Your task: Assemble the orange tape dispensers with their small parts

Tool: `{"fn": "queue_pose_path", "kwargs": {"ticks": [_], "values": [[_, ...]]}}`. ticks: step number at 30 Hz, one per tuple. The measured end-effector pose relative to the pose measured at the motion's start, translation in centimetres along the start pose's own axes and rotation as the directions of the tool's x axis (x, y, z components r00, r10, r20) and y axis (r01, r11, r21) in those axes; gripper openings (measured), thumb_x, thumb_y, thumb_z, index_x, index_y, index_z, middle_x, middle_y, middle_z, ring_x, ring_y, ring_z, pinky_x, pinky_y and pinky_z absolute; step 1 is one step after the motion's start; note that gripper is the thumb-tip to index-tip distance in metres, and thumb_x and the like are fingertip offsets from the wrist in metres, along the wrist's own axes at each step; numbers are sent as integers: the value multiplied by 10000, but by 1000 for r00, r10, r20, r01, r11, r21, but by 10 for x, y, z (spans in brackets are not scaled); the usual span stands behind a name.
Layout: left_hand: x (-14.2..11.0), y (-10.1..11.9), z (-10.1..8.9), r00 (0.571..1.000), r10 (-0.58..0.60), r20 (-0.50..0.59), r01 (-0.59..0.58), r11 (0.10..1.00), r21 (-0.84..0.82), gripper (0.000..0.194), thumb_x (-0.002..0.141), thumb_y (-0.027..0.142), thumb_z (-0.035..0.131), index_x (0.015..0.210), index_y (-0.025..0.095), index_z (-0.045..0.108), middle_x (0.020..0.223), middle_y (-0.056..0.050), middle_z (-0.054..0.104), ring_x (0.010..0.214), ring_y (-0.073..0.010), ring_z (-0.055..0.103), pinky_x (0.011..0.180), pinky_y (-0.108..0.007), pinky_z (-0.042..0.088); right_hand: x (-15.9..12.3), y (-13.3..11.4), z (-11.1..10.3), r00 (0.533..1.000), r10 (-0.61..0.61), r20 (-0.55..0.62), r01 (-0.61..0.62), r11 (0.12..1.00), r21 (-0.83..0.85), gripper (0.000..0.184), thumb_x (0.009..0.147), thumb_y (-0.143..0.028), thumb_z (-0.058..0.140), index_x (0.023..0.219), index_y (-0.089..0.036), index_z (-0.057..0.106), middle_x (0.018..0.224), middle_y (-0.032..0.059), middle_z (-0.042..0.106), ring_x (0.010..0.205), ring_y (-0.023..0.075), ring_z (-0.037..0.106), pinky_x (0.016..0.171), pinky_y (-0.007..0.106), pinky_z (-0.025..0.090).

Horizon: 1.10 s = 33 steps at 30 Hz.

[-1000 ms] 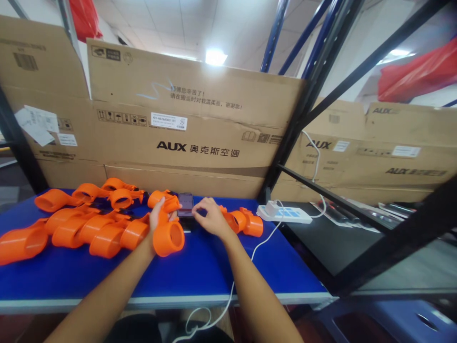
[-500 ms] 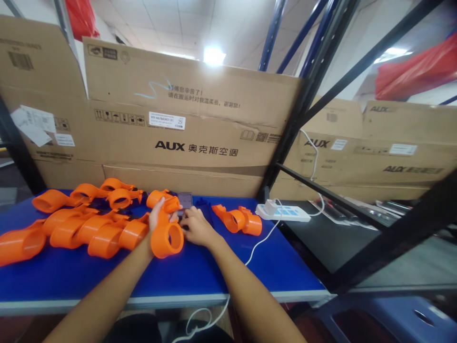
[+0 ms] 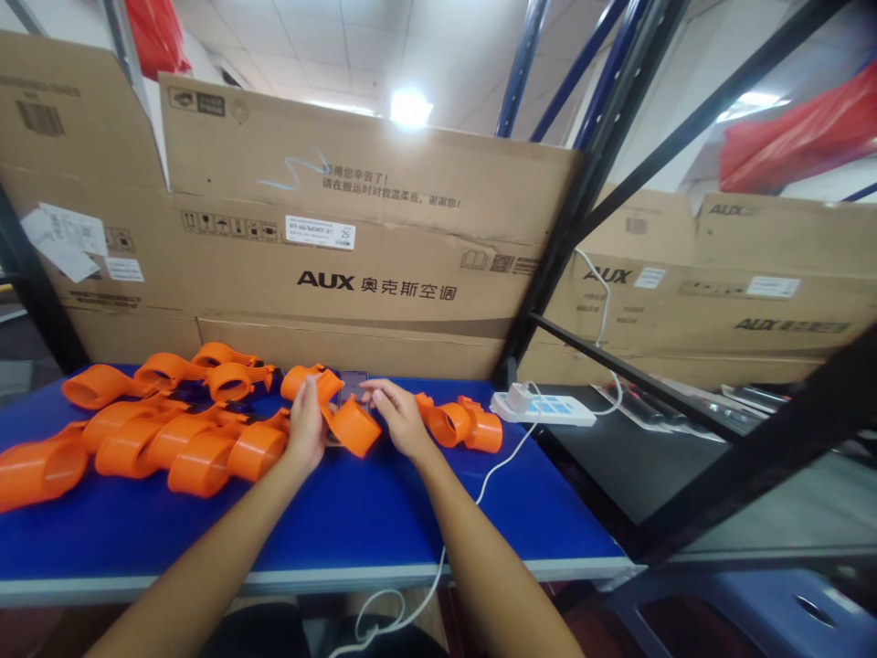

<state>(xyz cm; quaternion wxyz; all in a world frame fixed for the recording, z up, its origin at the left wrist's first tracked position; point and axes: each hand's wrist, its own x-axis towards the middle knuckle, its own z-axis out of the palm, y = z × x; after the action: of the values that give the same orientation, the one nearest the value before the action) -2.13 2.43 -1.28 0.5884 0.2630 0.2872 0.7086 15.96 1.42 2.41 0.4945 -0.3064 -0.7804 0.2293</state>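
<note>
My left hand is closed around the stem of an orange plastic ring-shaped part. The ring end of that part sticks out to the right, tilted, over the blue table. To its right is my right hand, fingers loosely stretched toward the ring and apparently holding nothing. Whether its fingertips touch the part I cannot tell. Behind the hands lies a phone, partly covered. Another orange part sits just behind my left hand.
Several similar orange parts stand in rows on the left of the blue table. More orange parts are at right, beside a white power strip with a trailing cable. A cardboard panel closes off the back.
My left hand has turned, swinging the orange part's ring end up and to the right. My right hand first moved in to the part, then drew back right with its fingers loosened.
</note>
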Motion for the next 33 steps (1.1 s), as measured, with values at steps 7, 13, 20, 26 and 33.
{"fn": "queue_pose_path", "kwargs": {"ticks": [7, 13, 20, 26, 33], "values": [[3, -2, -2, 981, 151, -126, -146, 988, 45, 466, 840, 629, 703, 1092, 245, 627, 928, -17, 743, 643, -122, 679, 542, -201, 498, -4, -21, 2, 962, -183, 205, 228, 947, -226, 685, 816, -570, 774, 1389, -262, 560, 1368, 126, 609, 1260, 320, 557, 1111, 490, 411], [-3, 1, 1, 997, 64, -44, -60, 995, 85, 507, 884, 621, 652, 1143, 187, 621, 1012, -119, 769, 739, -202, 747, 589, -271, 570, -1, -14, -5, 983, -172, 61, 183, 921, -345, 475, 943, -450, 640, 1352, -223, 556, 1302, 133, 658, 1184, 294, 622, 1042, 447, 481], [-9, 0, 5, 995, -44, 85, 30, 987, 156, 538, 862, 598, 691, 1199, 199, 563, 982, -122, 772, 767, -249, 774, 529, -255, 557, 8, -19, -31, 995, -95, 14, 91, 888, -451, 459, 952, -508, 603, 1306, -217, 575, 1286, 124, 676, 1140, 299, 654, 979, 423, 509], [-11, -3, 8, 983, -99, 153, 59, 968, 245, 585, 885, 613, 653, 1286, 215, 501, 1021, -143, 765, 698, -237, 764, 500, -268, 556, 20, -4, -69, 997, 56, -59, -74, 924, -375, 376, 994, -505, 512, 1208, -209, 602, 1072, 54, 735, 938, 232, 684, 863, 358, 533], [-10, -6, 8, 981, -86, 175, 27, 950, 311, 565, 912, 626, 593, 1301, 220, 532, 910, -78, 733, 498, -132, 653, 402, -205, 450, 39, 52, -169, 965, 242, -102, -251, 738, -626, 413, 935, -529, 568, 1188, -215, 657, 1134, 91, 744, 1025, 278, 680, 912, 385, 511]]}}
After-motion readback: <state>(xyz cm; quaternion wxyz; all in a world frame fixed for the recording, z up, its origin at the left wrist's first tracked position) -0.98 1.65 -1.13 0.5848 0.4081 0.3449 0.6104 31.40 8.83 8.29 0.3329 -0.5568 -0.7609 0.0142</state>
